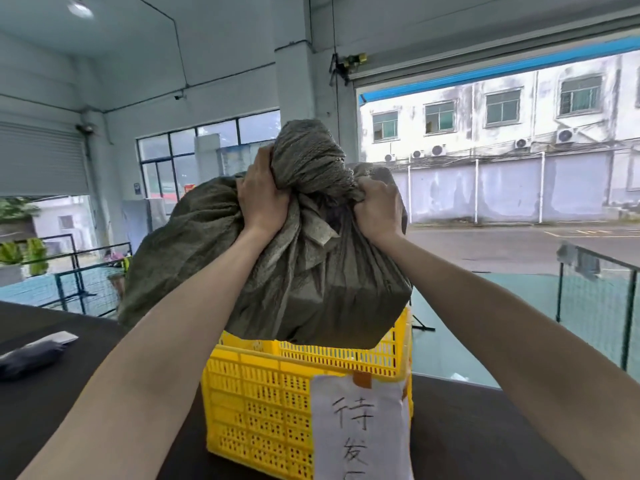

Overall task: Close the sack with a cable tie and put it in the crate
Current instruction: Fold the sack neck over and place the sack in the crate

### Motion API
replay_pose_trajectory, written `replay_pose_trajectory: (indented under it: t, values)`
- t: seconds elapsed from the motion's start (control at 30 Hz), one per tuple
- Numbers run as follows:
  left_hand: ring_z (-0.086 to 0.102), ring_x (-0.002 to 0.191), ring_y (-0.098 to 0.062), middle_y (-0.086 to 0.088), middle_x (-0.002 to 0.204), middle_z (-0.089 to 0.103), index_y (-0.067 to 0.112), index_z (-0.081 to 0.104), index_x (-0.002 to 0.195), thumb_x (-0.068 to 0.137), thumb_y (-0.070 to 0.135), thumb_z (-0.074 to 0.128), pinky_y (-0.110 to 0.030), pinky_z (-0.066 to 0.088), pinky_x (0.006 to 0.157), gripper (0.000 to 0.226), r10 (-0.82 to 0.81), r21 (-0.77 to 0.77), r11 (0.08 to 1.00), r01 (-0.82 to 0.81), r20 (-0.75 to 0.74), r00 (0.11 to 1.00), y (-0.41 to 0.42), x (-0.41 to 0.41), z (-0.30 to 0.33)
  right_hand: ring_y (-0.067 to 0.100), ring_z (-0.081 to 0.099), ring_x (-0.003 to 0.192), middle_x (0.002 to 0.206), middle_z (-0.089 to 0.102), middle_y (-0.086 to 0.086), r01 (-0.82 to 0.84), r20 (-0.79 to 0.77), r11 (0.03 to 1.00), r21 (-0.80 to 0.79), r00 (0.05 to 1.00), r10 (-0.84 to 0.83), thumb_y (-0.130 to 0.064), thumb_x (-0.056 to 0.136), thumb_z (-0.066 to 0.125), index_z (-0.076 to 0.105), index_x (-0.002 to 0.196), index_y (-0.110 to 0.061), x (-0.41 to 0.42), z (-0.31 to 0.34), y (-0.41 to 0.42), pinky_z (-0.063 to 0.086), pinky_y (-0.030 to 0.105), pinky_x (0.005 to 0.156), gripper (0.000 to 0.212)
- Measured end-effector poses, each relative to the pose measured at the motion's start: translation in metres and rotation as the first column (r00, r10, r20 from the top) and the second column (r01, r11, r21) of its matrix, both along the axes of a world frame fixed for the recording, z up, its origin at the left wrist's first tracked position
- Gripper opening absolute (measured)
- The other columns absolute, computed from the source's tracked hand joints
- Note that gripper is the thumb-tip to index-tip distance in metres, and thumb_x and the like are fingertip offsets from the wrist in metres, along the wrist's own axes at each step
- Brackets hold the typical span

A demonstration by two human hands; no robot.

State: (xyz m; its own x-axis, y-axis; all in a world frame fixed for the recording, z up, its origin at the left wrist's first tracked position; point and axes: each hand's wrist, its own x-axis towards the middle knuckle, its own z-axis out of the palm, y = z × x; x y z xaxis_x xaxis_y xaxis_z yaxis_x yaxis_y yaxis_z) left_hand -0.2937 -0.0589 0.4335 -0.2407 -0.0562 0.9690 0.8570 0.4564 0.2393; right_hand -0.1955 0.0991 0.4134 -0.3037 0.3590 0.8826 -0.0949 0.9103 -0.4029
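A bulky grey-green woven sack point(311, 282) hangs over the open top of a yellow slotted plastic crate point(263, 407), its bottom at about rim height. The sack's neck is gathered into a bunch that sticks up above my hands. My left hand point(261, 199) grips the gathered fabric on the left of the neck. On the right side of the neck my right hand point(377, 209) clutches the fabric. I cannot see a cable tie on the neck; my hands and the folds hide that spot.
The crate stands on a dark table point(485, 434) and carries a white paper label point(360, 431) with handwriting on its front. A dark bundle with a white slip point(33, 353) lies at the table's left. Black railings point(79, 271) and a glass barrier point(595, 306) stand behind.
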Motion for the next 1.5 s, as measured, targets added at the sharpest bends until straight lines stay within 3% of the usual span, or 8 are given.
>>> replay_pose_trajectory:
  t: [0.2,0.5,0.8,1.0,1.1,1.23,1.37,1.5]
  values:
    - [0.060,0.099,-0.037,-0.016,0.109,0.065,0.009,0.047,0.125,0.075,0.008,0.059,-0.047,0.044,0.081,0.051,-0.047,-0.041,0.998,0.051,0.092,0.995,-0.036,-0.054,-0.038,0.024,0.047,0.061,0.058,0.047,0.001,-0.077,0.061,0.997,-0.015,0.995,0.078,0.005,0.068,0.049,0.046,0.059,-0.020,-0.064,-0.033,-0.029,0.027,0.030,0.055,0.026]
    - [0.057,0.108,-0.038,-0.018,0.117,0.061,0.006,0.043,0.131,0.077,0.001,0.060,-0.052,0.044,0.089,0.057,-0.184,-0.062,0.977,0.204,0.239,0.953,-0.023,-0.107,-0.074,0.029,0.049,0.063,0.060,0.051,0.008,0.038,0.182,0.999,0.015,0.983,-0.040,0.004,0.068,0.048,0.051,0.063,-0.006,-0.098,-0.055,-0.019,0.030,0.032,0.056,0.012]
    - [0.056,0.111,-0.037,-0.017,0.117,0.062,0.014,0.034,0.138,0.085,0.024,0.061,-0.048,0.039,0.088,0.060,0.108,-0.493,0.858,0.140,0.441,0.891,-0.005,-0.150,-0.128,0.028,0.045,0.069,0.067,0.047,0.006,0.086,0.427,0.996,-0.030,0.902,-0.065,0.003,0.067,0.049,0.036,0.059,-0.014,-0.113,-0.109,0.009,0.027,0.032,0.055,0.022]
    - [0.026,0.137,-0.036,-0.019,0.150,0.023,0.030,0.030,0.142,0.091,0.040,0.052,-0.051,0.023,0.107,0.056,0.580,-0.872,0.484,-0.073,0.257,0.773,0.020,-0.157,-0.151,0.027,0.050,0.077,0.071,0.050,0.003,0.054,0.682,0.996,-0.069,0.731,0.007,0.001,0.072,0.049,0.036,0.062,-0.021,-0.110,-0.167,0.034,0.035,0.037,0.073,0.028]
    - [0.035,0.129,-0.034,-0.013,0.143,0.035,0.031,0.036,0.138,0.094,0.036,0.046,-0.042,0.030,0.101,0.045,0.692,-0.929,0.317,-0.193,0.087,0.716,0.035,-0.152,-0.151,0.025,0.047,0.074,0.069,0.047,0.001,-0.002,0.730,0.995,-0.098,0.680,0.073,0.001,0.072,0.051,0.033,0.064,-0.022,-0.101,-0.195,0.046,0.031,0.035,0.063,0.031]
    - [0.049,0.124,-0.031,-0.012,0.139,0.049,0.019,0.027,0.145,0.090,0.049,0.053,-0.040,0.041,0.097,0.067,0.606,-0.922,0.362,0.141,0.347,0.716,0.049,-0.152,-0.135,0.024,0.044,0.072,0.072,0.048,0.002,-0.013,0.694,0.996,-0.093,0.716,0.074,0.002,0.073,0.053,0.035,0.066,-0.021,-0.090,-0.202,0.065,0.027,0.033,0.059,0.030]
    - [0.028,0.141,-0.026,-0.001,0.160,0.015,0.027,0.005,0.151,0.057,0.081,0.064,-0.044,0.031,0.111,0.123,0.628,-0.807,0.226,0.545,0.549,0.552,0.044,-0.140,-0.093,0.026,0.043,0.076,0.082,0.048,0.007,0.069,0.610,0.995,-0.078,0.793,-0.007,0.005,0.072,0.048,0.043,0.073,-0.014,-0.090,-0.188,0.080,0.029,0.033,0.064,0.020]
    - [0.022,0.144,-0.028,-0.002,0.162,0.004,0.033,-0.016,0.148,0.058,0.076,0.069,-0.044,0.029,0.113,0.131,0.652,-0.832,0.150,0.534,0.489,0.579,0.038,-0.145,-0.107,0.027,0.042,0.077,0.088,0.047,0.008,0.157,0.532,0.978,-0.135,0.845,-0.062,0.004,0.074,0.046,0.050,0.080,-0.011,-0.101,-0.166,0.079,0.032,0.034,0.065,0.016]
